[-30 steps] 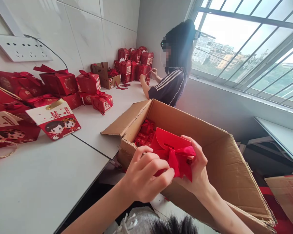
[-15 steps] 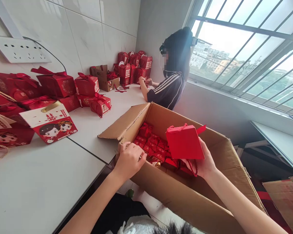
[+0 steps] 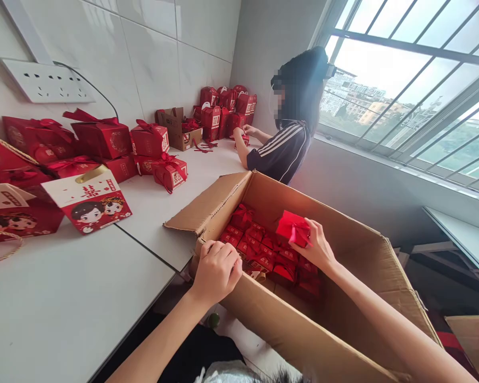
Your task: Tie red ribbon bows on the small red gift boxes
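Note:
My left hand (image 3: 217,271) is closed over the near left rim of a big cardboard box (image 3: 287,327), fingers curled over its edge. Inside the box's opening, my right hand (image 3: 318,247) grips a small red gift box (image 3: 286,223) with a ribbon bow, held tilted above the others. Beneath it, rows of red gift boxes (image 3: 263,255) with gold lettering and ribbons fill the far left part of the cardboard box. Bare cardboard shows along its near right side.
On the white table (image 3: 80,298) to the left stand several red gift boxes (image 3: 100,139) and a card-like box with cartoon figures (image 3: 99,207). Another person (image 3: 285,149) works at the far end beside stacked red boxes (image 3: 211,125). A barred window (image 3: 387,90) is at right.
My right hand has moved farther into the cardboard box, carrying the gift box away from me and turning it so its bow shows. My left hand stays on the rim.

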A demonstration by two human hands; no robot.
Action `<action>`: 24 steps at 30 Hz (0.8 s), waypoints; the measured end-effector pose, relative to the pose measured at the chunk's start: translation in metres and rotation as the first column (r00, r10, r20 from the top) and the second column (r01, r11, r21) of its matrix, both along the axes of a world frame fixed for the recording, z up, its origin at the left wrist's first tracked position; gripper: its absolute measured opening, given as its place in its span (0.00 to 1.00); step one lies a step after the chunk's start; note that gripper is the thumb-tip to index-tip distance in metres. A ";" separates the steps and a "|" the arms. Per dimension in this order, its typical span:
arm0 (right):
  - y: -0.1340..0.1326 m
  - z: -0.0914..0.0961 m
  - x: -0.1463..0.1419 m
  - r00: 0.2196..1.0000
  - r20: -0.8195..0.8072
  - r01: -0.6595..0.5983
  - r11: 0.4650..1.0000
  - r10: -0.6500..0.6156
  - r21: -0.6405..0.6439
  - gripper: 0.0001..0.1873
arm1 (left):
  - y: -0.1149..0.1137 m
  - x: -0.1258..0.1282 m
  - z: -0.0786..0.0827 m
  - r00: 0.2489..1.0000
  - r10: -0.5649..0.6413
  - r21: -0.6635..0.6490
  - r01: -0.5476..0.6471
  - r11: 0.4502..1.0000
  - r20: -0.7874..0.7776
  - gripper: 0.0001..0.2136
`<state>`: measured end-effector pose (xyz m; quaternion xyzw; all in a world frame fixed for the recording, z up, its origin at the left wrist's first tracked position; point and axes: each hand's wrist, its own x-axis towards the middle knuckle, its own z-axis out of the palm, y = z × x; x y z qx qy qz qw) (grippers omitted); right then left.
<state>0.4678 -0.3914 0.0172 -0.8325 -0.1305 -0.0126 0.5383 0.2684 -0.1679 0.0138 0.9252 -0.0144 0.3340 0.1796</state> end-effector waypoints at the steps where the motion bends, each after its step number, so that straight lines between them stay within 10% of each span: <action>1: 0.001 -0.005 0.008 1.000 -0.015 -0.004 0.999 0.004 -0.047 0.48 | 0.000 0.000 0.000 1.000 0.000 -0.001 0.000 1.000 0.000 0.10; 6: 0.012 -0.020 0.023 0.900 -0.434 0.047 0.986 0.027 0.158 0.33 | 0.000 -0.001 -0.002 1.000 0.005 -0.011 -0.005 1.000 0.006 0.09; 12: 0.017 -0.032 0.026 0.854 -0.509 0.047 0.957 0.110 0.285 0.17 | -0.001 0.000 -0.004 1.000 -0.002 -0.038 0.003 0.999 0.011 0.09; 24: 0.057 -0.103 0.058 0.988 -0.150 -0.036 0.999 0.039 0.023 0.51 | -0.003 0.001 -0.007 1.000 0.008 -0.041 -0.007 0.999 0.019 0.09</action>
